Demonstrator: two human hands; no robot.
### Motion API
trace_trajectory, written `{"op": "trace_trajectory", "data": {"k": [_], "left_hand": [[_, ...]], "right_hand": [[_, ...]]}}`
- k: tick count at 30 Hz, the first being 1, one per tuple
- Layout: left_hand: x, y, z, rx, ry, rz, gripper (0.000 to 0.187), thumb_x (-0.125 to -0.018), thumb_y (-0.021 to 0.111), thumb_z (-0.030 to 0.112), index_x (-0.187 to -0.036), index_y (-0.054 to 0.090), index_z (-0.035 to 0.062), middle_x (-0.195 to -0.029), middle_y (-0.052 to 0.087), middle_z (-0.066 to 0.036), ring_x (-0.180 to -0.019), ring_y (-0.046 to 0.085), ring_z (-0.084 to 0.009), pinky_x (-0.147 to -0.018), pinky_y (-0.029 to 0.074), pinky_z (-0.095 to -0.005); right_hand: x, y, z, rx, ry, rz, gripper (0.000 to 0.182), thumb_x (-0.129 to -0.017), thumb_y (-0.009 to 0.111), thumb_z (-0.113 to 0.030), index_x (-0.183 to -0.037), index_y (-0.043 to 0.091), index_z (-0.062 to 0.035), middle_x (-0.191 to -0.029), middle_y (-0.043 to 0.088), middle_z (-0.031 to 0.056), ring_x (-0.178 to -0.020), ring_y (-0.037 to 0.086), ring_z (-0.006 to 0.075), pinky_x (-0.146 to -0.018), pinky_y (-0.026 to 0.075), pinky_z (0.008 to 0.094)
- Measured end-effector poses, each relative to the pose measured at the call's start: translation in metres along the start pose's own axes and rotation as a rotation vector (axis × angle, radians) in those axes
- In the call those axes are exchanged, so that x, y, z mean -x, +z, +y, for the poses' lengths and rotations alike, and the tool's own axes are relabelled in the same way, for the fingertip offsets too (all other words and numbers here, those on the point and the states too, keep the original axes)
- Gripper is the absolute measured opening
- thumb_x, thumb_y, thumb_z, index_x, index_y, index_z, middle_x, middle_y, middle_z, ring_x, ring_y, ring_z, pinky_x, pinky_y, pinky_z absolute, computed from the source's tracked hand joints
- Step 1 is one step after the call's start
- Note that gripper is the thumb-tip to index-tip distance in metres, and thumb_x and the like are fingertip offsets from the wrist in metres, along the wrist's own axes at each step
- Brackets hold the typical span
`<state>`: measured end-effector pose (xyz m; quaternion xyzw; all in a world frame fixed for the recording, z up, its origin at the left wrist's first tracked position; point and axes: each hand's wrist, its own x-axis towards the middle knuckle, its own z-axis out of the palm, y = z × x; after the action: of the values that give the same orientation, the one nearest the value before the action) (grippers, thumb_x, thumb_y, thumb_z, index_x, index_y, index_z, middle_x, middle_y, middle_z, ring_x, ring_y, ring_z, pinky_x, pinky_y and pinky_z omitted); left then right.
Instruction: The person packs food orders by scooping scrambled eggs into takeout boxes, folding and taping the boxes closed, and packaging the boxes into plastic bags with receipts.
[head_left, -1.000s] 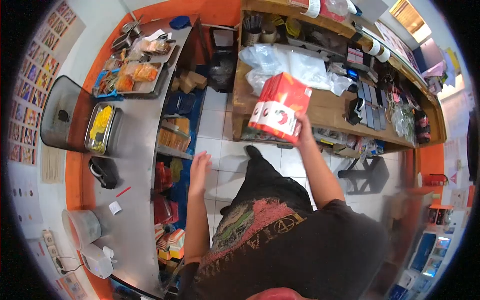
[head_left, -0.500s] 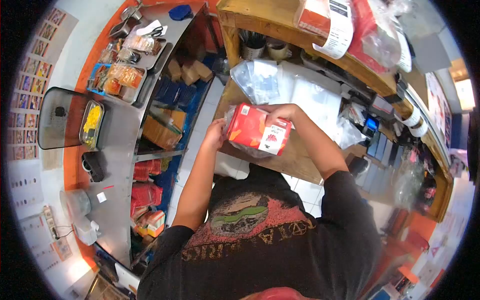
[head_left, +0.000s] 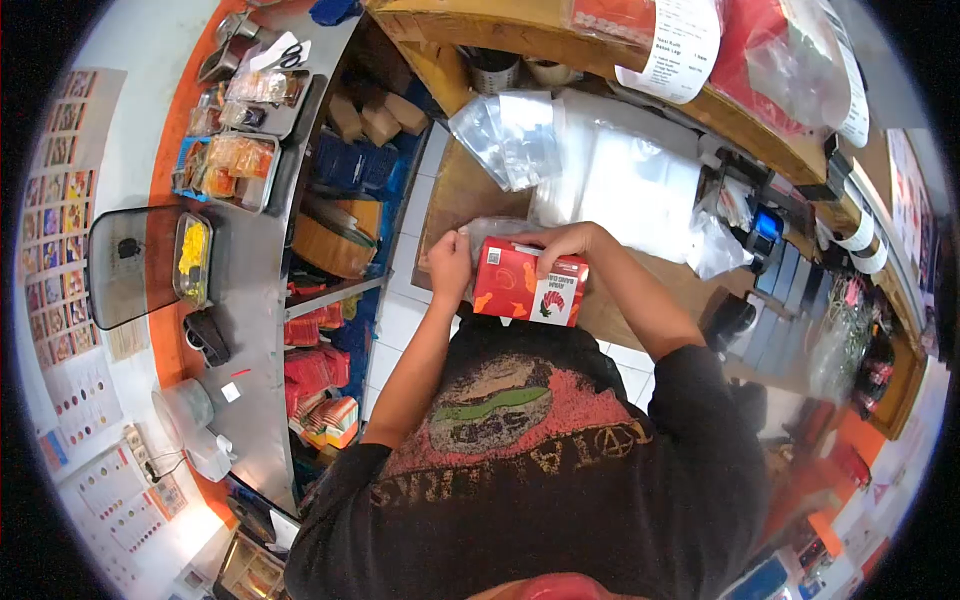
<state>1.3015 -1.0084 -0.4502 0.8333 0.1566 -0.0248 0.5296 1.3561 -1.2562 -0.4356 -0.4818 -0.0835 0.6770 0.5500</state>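
Right grip (head_left: 568, 243) hides part of the red box (head_left: 522, 284); the view's top cuts off a receipt (head_left: 672, 52).

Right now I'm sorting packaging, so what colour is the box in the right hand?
The box is mostly red with orange and white patches, clearest in the head view.

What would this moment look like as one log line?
right hand: holding box | left hand: gripping plastic | clear bags: on counter
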Motion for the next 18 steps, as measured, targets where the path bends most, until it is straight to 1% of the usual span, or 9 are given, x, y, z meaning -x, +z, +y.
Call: {"op": "trace_trajectory", "data": {"k": [2, 6, 10, 12, 13, 14, 15, 16, 18], "left_hand": [[0.007, 0.001, 0.005, -0.222, 0.291, -0.037, 0.039, -0.096, 0.059, 0.025, -0.066, 0.053, -0.0004, -0.054, 0.051, -0.015, -0.049, 0.053, -0.0207, -0.050, 0.039, -0.0416], [0.040, -0.022, 0.061, -0.075, 0.128, -0.161, 0.034, -0.094, 0.061, 0.021, -0.072, 0.054, -0.0032, -0.059, 0.053, -0.023, -0.049, 0.055, -0.0299, -0.051, 0.042, -0.0417], [0.044, -0.020, 0.053, -0.040, 0.133, -0.200, 0.034, -0.095, 0.062, 0.022, -0.072, 0.054, -0.0025, -0.057, 0.052, -0.020, -0.047, 0.053, -0.0273, -0.051, 0.043, -0.0415], [0.042, -0.023, 0.053, -0.158, 0.255, -0.187, 0.032, -0.095, 0.062, 0.022, -0.074, 0.055, -0.0010, -0.061, 0.054, -0.018, -0.049, 0.054, -0.0253, -0.051, 0.043, -0.0406], [0.045, -0.025, 0.056, -0.150, 0.268, -0.209, 0.032, -0.095, 0.062, 0.022, -0.074, 0.055, -0.0010, -0.061, 0.054, -0.018, -0.049, 0.054, -0.0253, -0.051, 0.043, -0.0406], [0.046, -0.027, 0.061, -0.072, 0.347, -0.160, 0.031, -0.095, 0.061, 0.022, -0.074, 0.056, 0.0000, -0.063, 0.056, -0.017, -0.051, 0.054, -0.0264, -0.051, 0.043, -0.0404], [0.044, -0.025, 0.066, 0.016, 0.434, -0.124, 0.030, -0.096, 0.061, 0.023, -0.075, 0.057, 0.0011, -0.066, 0.058, -0.017, -0.053, 0.055, -0.0275, -0.052, 0.043, -0.0402], [0.040, -0.019, 0.064, -0.044, 0.374, -0.129, 0.029, -0.095, 0.063, 0.023, -0.075, 0.057, 0.0025, -0.068, 0.058, -0.016, -0.055, 0.056, -0.0280, -0.052, 0.043, -0.0402], [0.038, -0.012, 0.074, -0.332, 0.508, -0.203, 0.027, -0.092, 0.067, 0.023, -0.076, 0.056, 0.0034, -0.066, 0.056, -0.014, -0.054, 0.055, -0.0265, -0.053, 0.044, -0.0392]], "right_hand": [[0.007, 0.007, 0.003, 0.002, -0.101, 0.055, 0.109, -0.063, 0.078, -0.018, -0.156, 0.022, -0.0119, -0.135, 0.053, 0.0176, -0.114, 0.060, 0.0242, -0.094, 0.053, 0.0377], [0.012, 0.014, 0.009, 0.079, -0.080, 0.237, 0.110, -0.062, 0.081, -0.024, -0.155, 0.024, -0.0098, -0.134, 0.055, 0.0175, -0.113, 0.061, 0.0233, -0.094, 0.052, 0.0346], [0.019, 0.027, 0.006, 0.209, -0.078, 0.387, 0.105, -0.063, 0.082, -0.031, -0.152, 0.032, -0.0082, -0.136, 0.055, 0.0182, -0.117, 0.059, 0.0238, -0.096, 0.051, 0.0343], [0.033, 0.040, 0.002, 0.513, -0.066, 0.613, 0.097, -0.066, 0.084, -0.040, -0.148, 0.042, -0.0083, -0.137, 0.055, 0.0190, -0.117, 0.059, 0.0249, -0.097, 0.049, 0.0340], [0.035, 0.041, 0.014, 0.497, -0.066, 0.693, 0.086, -0.071, 0.083, -0.042, -0.143, 0.050, -0.0093, -0.137, 0.057, 0.0165, -0.115, 0.061, 0.0257, -0.097, 0.048, 0.0335], [0.032, 0.043, 0.027, 0.482, -0.061, 0.733, 0.086, -0.071, 0.083, -0.042, -0.143, 0.050, -0.0093, -0.137, 0.057, 0.0165, -0.115, 0.061, 0.0257, -0.097, 0.048, 0.0335], [0.027, 0.047, 0.041, 0.477, -0.189, 0.802, 0.080, -0.074, 0.082, -0.040, -0.142, 0.051, -0.0096, -0.134, 0.060, 0.0148, -0.112, 0.062, 0.0254, -0.095, 0.049, 0.0334], [0.028, 0.053, 0.051, 0.471, -0.311, 0.880, 0.075, -0.077, 0.081, -0.038, -0.140, 0.053, -0.0099, -0.132, 0.062, 0.0131, -0.109, 0.063, 0.0250, -0.093, 0.050, 0.0334], [0.029, 0.065, 0.054, 0.380, -0.289, 0.947, 0.061, -0.081, 0.078, -0.033, -0.133, 0.059, -0.0068, -0.124, 0.067, 0.0113, -0.103, 0.064, 0.0223, -0.088, 0.052, 0.0349]]}}
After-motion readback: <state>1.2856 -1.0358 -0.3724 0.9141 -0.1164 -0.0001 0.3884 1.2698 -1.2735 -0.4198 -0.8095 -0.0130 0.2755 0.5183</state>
